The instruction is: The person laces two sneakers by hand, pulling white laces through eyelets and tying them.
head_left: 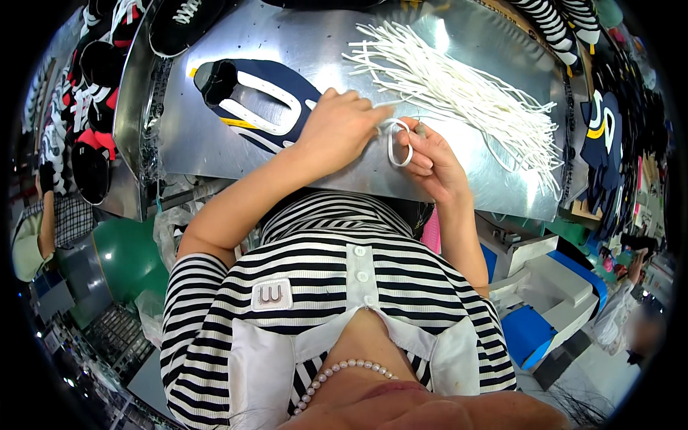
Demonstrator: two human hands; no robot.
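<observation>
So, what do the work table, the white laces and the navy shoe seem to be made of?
Work table: apparently bare sheet metal, brushed and shiny, with glare.
White laces: probably woven textile cord; limp, matte strands.
Navy shoe: seemingly fabric upper with white trim; matte, no shine.

Bright overhead light is glaring off the shiny curved steel worktable (473,50) (its edges are bending fisheye-style), while the dark rim is perhaps blurring slightly.

On a steel table (215,143), the left hand (337,129) presses a navy shoe upper (265,100) lying toward ten o'clock. The right hand (433,161) pinches a looped white shoelace (398,143). A bundle of white laces (466,93) fans toward two o'clock.
</observation>
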